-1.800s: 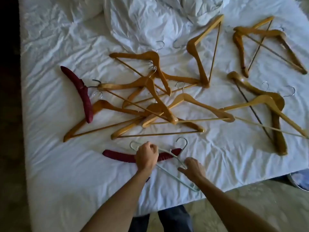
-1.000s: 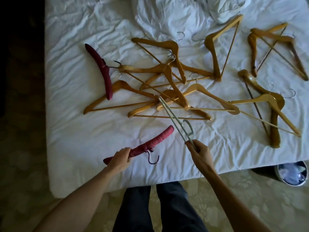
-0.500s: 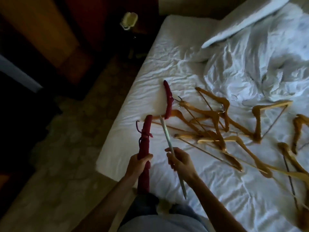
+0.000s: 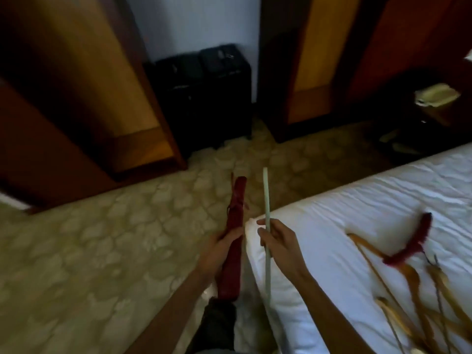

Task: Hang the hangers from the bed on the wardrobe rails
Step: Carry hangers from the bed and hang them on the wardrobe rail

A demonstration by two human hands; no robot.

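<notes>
My left hand [image 4: 219,247] grips a dark red padded hanger [image 4: 236,200], held edge-on and pointing away from me over the floor. My right hand [image 4: 277,241] holds a pale green wire hanger [image 4: 267,192], also seen edge-on as a thin upright line. On the white bed [image 4: 357,205] at the right lie another red padded hanger [image 4: 413,241] and several wooden hangers [image 4: 408,290], blurred. Open wardrobe sections [image 4: 143,103] with wooden doors stand ahead; no rail shows.
Two black suitcases [image 4: 209,85] stand against the wall between the wardrobe parts. A second wooden unit [image 4: 314,60] rises at the upper right. Patterned carpet [image 4: 102,238] lies between me and the wardrobe. A bedside table with a pale object [image 4: 436,94] is at the far right.
I have turned left away from the bed, and the wardrobe and suitcases have come into view. Both hands still carry their hangers, now past the bed's corner.
</notes>
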